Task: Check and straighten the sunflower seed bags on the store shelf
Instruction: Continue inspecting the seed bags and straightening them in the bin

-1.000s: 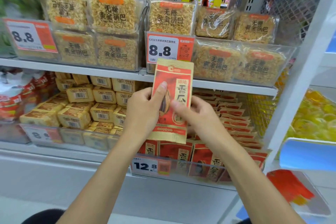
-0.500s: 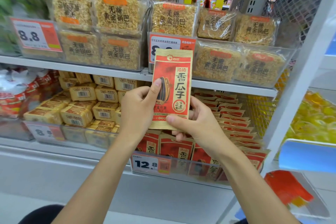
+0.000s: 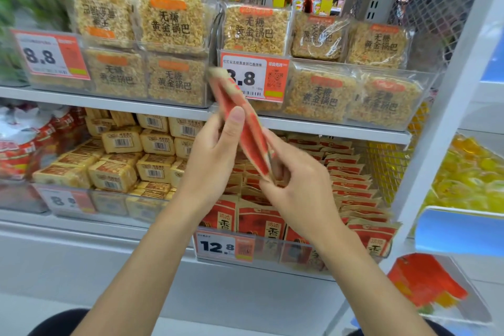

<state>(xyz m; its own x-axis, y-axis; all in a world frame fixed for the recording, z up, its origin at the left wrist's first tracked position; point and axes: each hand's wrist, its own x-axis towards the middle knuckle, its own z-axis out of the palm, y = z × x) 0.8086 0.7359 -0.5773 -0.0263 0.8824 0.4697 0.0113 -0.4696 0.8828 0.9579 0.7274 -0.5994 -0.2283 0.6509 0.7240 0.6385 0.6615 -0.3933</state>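
A red and tan sunflower seed bag [image 3: 246, 128] is held up in front of the shelf, turned nearly edge-on and tilted, blurred by motion. My left hand [image 3: 215, 155] grips its left side with the thumb on the bag's face. My right hand [image 3: 297, 185] pinches its lower end. Below and behind the hands, rows of the same seed bags [image 3: 351, 185] stand in a clear bin [image 3: 272, 251] with a 12.8 price tag [image 3: 218, 247].
Rice-crust snack packs [image 3: 256, 30] fill the shelf above, behind 8.8 price tags [image 3: 253, 78]. Tan boxed snacks [image 3: 122, 169] sit left of the seed bags. A white shelf upright [image 3: 447, 106] stands at the right, with yellow packets [image 3: 474, 172] beyond it.
The bag, which faced me flat and upright, has been turned nearly edge-on and tilted. Both hands have kept hold of it and shifted their grip.
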